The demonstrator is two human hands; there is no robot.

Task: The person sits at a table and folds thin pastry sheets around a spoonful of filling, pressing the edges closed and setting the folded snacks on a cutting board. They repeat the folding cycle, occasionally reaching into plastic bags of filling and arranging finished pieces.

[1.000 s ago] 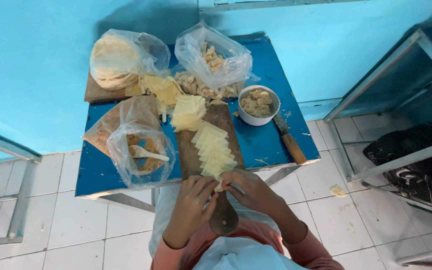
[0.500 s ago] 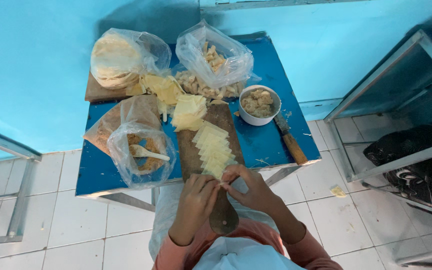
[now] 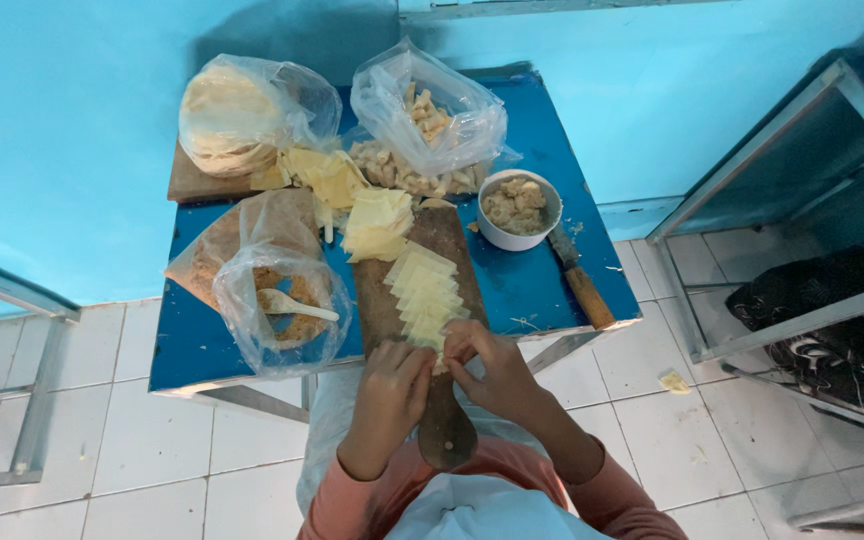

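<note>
Both our hands meet at the near end of the wooden cutting board (image 3: 422, 300): the left hand (image 3: 392, 395) and right hand (image 3: 487, 370) pinch one pale wrapper (image 3: 439, 345) between their fingertips, folded around it. Just beyond on the board, the row of wrappers (image 3: 424, 290) runs away from us along the board's length, closer to the right hand. Left of the board sits a bag with a spoon (image 3: 282, 300); right of it, a white bowl (image 3: 518, 208) and a knife (image 3: 582, 280). Past the board's far end lie two more bags (image 3: 432, 120).
</note>
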